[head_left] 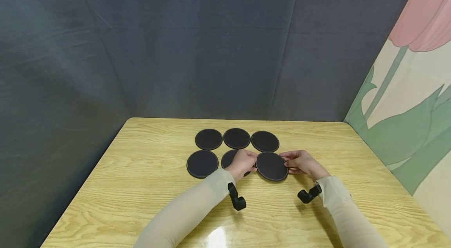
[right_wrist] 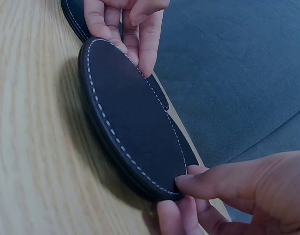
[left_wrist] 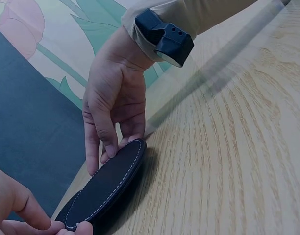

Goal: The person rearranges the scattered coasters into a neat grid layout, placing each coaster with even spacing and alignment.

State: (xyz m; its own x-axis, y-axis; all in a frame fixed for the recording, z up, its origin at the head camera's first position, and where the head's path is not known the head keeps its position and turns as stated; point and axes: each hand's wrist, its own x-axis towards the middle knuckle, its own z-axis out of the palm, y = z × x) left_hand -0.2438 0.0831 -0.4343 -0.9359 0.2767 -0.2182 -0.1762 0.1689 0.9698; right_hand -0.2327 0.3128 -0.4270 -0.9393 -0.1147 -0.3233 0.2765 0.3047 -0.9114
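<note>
A round black coaster (head_left: 272,166) with white stitching round its edge is held tilted, close over the table, at the right end of the front row. Its edge looks thick and layered in the right wrist view. My right hand (head_left: 303,164) pinches its right edge, the thumb (right_wrist: 191,185) on the top face and fingers beneath. At the opposite edge, my left hand (head_left: 242,164) holds the rim with its fingertips (left_wrist: 84,227). That hand partly covers another black coaster (head_left: 228,157) lying under it in the head view.
Three similar coasters form a back row, left (head_left: 208,139), middle (head_left: 237,138) and right (head_left: 265,141). One more coaster (head_left: 202,164) lies at the front left. They rest on a light wooden table (head_left: 141,185). A dark curtain (head_left: 197,44) hangs behind; a painted wall (head_left: 405,123) stands at right.
</note>
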